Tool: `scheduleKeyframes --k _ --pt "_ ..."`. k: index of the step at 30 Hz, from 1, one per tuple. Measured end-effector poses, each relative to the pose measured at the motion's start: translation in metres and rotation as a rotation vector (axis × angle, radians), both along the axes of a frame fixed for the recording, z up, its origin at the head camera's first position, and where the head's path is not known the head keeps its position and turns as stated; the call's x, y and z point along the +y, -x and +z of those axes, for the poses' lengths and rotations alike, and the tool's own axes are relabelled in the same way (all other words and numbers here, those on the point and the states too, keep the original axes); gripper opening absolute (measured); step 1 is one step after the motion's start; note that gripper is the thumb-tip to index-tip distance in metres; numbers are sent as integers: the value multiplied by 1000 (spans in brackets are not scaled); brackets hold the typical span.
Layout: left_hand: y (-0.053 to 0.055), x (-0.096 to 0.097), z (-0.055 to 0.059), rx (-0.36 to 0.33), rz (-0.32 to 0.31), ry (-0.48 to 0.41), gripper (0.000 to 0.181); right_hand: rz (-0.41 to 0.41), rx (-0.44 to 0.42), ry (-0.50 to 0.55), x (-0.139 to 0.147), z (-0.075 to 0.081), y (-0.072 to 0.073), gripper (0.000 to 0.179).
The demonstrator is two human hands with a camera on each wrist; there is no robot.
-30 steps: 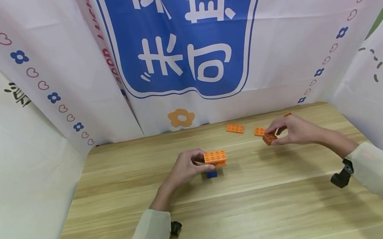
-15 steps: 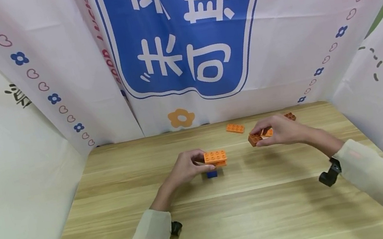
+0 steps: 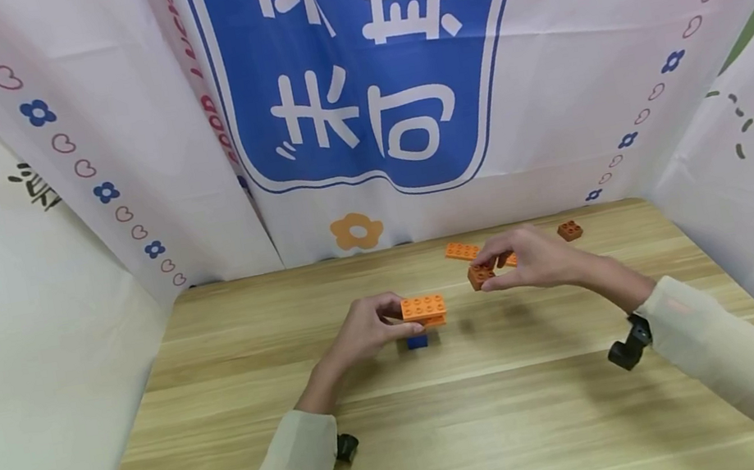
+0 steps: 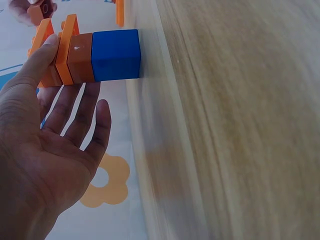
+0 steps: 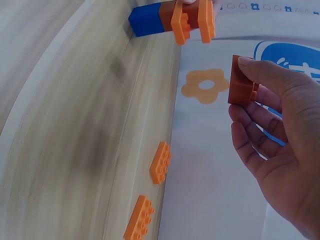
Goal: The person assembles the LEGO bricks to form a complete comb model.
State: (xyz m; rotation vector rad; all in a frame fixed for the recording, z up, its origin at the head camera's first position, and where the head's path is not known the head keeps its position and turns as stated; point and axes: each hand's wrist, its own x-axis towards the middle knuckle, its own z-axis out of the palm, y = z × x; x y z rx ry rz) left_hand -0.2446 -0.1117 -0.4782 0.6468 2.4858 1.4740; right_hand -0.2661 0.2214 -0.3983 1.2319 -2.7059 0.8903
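A stack of toy building bricks stands upright on the wooden table. Its base is a blue brick [image 4: 116,55], with a brown brick [image 4: 81,57] on that. Higher up, two orange plates [image 3: 422,307] have another brown brick between them. My left hand [image 3: 361,331] grips the upper part of this stack from the left, thumb across the near side. My right hand [image 3: 538,258] pinches a loose brown brick [image 5: 242,85] between thumb and fingers, above the table and to the right of the stack. In the head view its studs face up.
Two loose orange plates [image 5: 160,163] [image 5: 139,219] lie towards the back of the table [image 3: 412,445], one partly hidden behind my right hand in the head view. Another brown brick [image 3: 569,230] rests at the back right. A printed cloth [image 3: 538,125] hangs right behind the table.
My right hand has moved left with its brown brick, closer to the stack, uncovering the brown brick at the back right. The left hand and the stack have stayed put.
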Motion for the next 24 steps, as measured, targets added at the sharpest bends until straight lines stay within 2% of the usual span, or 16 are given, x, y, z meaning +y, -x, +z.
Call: scheduleKeyframes --k 5,24 --pt "1 0 0 1 -1 6 29 7 -43 15 -10 3 -2 32" --pt "2 1 -1 -3 -3 -17 29 90 -10 48 -46 6 2 29"
